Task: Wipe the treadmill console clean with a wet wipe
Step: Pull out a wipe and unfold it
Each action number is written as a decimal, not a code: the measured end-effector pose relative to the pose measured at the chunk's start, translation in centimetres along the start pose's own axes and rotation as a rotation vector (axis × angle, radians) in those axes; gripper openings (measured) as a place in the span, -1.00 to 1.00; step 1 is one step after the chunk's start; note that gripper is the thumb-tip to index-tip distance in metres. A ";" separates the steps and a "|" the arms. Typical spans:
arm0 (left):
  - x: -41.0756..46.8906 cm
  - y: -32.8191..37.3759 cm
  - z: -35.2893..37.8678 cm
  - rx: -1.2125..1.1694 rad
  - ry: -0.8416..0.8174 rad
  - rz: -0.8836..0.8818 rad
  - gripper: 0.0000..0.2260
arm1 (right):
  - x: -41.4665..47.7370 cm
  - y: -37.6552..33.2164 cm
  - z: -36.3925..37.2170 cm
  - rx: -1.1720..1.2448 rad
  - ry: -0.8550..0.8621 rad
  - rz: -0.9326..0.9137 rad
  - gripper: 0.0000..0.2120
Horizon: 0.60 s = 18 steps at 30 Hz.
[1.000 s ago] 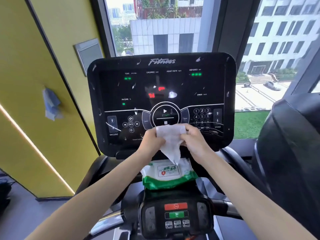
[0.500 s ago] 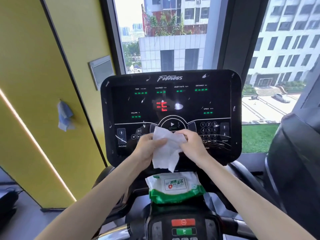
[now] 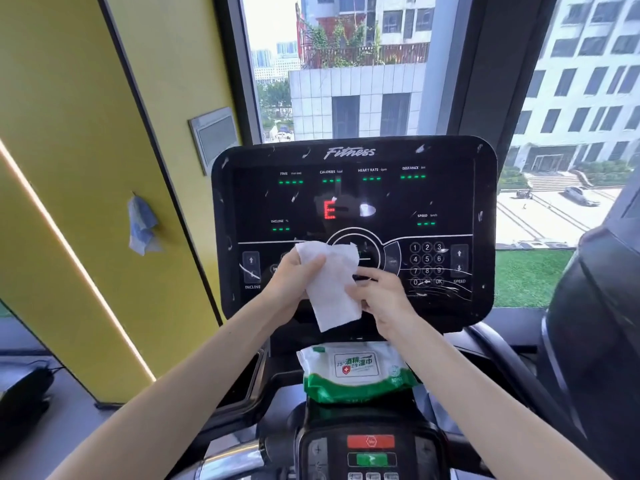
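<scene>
Head view: both hands hold one white wet wipe (image 3: 330, 282) up in front of the black treadmill console (image 3: 353, 202). The left hand (image 3: 294, 282) pinches the top of the wipe with its thumb on the front. The right hand (image 3: 379, 297) grips its right edge with bent fingers. A green and white pack of wipes (image 3: 356, 372) sits on the ledge just below the hands.

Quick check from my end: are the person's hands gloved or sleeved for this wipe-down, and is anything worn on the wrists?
No gloves: the left hand and right hand are bare. Both forearms are bare as far as the picture shows, with no sleeve in view. No watch, band or ring is visible on either wrist or on the fingers that show.
</scene>
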<state>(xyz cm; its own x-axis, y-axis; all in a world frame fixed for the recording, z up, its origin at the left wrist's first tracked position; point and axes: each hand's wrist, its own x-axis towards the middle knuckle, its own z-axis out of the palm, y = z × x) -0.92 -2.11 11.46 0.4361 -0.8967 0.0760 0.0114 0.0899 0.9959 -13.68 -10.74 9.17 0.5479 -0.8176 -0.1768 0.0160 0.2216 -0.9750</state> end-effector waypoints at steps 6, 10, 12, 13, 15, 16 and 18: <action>-0.1 -0.3 -0.7 -0.008 0.022 -0.048 -0.80 | 0.2 -0.1 -0.7 0.146 0.010 0.038 -0.71; 0.0 -0.2 -1.4 -0.040 0.058 -0.113 -0.82 | 0.4 0.0 -1.6 0.237 0.082 0.018 -0.72; 0.0 -0.3 -1.6 0.013 0.095 -0.162 -0.84 | 0.3 -0.1 -1.8 0.206 0.102 -0.040 -0.68; 0.0 -0.3 -1.5 0.039 0.116 -0.185 -0.84 | 0.3 -0.1 -1.9 0.187 0.108 -0.073 -0.67; 0.1 -0.2 -1.6 0.043 0.147 -0.214 -0.84 | 0.3 -0.1 -1.9 0.154 0.115 -0.122 -0.68; 0.2 -0.1 -1.8 0.006 0.163 -0.226 -0.84 | 0.3 -0.1 -2.0 0.145 0.118 -0.135 -0.69; 0.3 0.5 -2.4 -0.158 0.206 -0.235 -0.85 | 0.2 0.0 -2.6 0.137 0.110 -0.141 -0.71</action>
<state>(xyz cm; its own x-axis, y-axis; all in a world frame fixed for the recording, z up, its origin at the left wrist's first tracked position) 1.38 -1.34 11.89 0.5774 -0.7958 -0.1825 0.2654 -0.0285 0.9637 -15.77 -12.33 8.81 0.4377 -0.8971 -0.0608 0.2034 0.1647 -0.9651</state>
